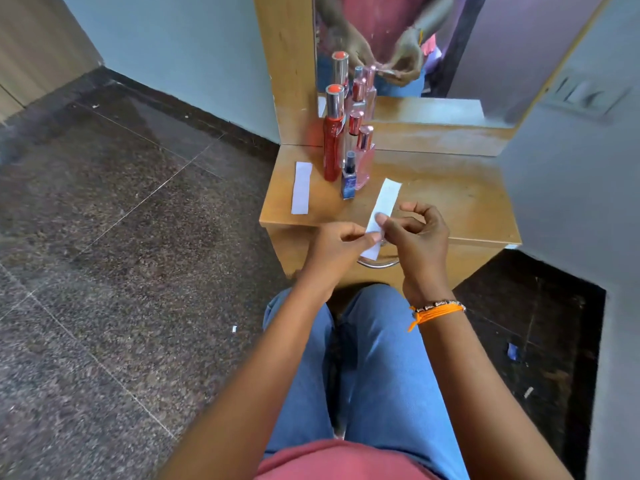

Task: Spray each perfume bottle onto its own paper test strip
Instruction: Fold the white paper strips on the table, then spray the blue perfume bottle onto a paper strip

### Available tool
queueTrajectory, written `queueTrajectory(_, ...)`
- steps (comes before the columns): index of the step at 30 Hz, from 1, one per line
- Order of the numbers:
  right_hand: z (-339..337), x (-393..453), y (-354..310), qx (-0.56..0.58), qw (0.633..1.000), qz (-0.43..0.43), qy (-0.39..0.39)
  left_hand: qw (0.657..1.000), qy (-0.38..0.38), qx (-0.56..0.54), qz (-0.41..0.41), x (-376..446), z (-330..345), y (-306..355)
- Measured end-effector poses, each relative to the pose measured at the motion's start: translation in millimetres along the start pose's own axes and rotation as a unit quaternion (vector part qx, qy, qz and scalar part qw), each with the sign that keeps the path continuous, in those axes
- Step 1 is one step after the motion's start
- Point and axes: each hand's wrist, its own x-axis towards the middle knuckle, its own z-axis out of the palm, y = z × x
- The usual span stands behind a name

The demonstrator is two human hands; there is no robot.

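Paper test strip, light and floppy, is pinched at its near end by left hand and right hand; possibly several sheets; best held by the edges.

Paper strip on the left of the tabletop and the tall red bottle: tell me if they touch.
Apart. The head view shows bare wood between the paper strip and the tall red bottle beside it.

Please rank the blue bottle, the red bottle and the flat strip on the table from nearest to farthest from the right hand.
1. Blue bottle, just beyond the right hand, front of the cluster.
2. Red bottle, behind it, leftward.
3. Flat strip, far left on the table.
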Motion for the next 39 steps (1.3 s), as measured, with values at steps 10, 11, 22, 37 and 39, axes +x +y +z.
queueTrajectory(10,-3,34,-1,-0.145,0.987,-0.045,0.051,0.996,0.040,0.079,0.003,16,15,2)
queueTrajectory(11,-3,41,-2,-0.202,0.976,-0.070,0.051,0.995,0.054,0.082,0.010,17,15,0)
queueTrajectory(22,-2,70,13,-0.375,0.911,-0.169,0.018,0.959,0.220,0.128,0.122,55,-4,7)
queueTrajectory(37,16,53,6,-0.498,0.850,-0.172,0.013,0.949,0.232,0.139,0.163,63,-10,9)
queueTrajectory(39,17,51,5,-0.518,0.837,-0.175,0.014,0.949,0.227,0.135,0.175,59,-12,11)
